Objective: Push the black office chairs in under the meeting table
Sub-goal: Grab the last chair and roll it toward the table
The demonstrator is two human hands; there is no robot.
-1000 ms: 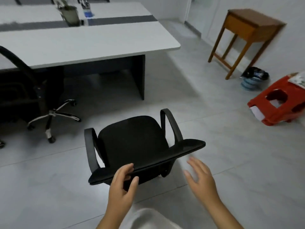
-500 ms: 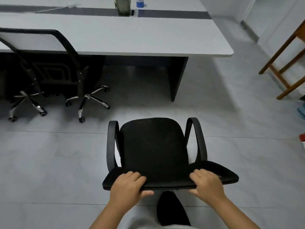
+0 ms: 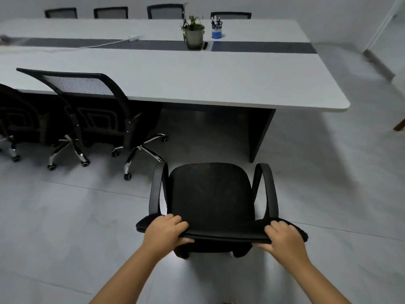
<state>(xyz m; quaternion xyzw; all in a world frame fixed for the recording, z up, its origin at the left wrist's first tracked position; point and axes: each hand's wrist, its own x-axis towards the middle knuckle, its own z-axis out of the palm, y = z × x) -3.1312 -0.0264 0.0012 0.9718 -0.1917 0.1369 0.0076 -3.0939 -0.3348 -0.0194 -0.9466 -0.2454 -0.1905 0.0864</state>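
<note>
While my left hand (image 3: 165, 229) and right hand (image 3: 282, 237) each grip the top edge of the black chair (image 3: 210, 198) — it stands short of the meeting table (image 3: 219, 84) — I judge the risks: its right armrest could catch the table leg panel (image 3: 260, 132), or its base, which I can barely see, could clip the neighbouring chair (image 3: 94, 110).

The nearest chair (image 3: 210, 200) was solid black in seat, armrests and backrest top. The chair (image 3: 87, 102) tucked in at the left had a black frame and a see-through grey mesh back, over a shiny chrome base with black castors. The counter (image 3: 219, 84) was pale grey-white with a dark grey stripe down its middle. On it stood a green plant (image 3: 192, 25) in a dull olive pot and a blue and white pen cup (image 3: 217, 31). The floor (image 3: 65, 227) was light grey tile.
</note>
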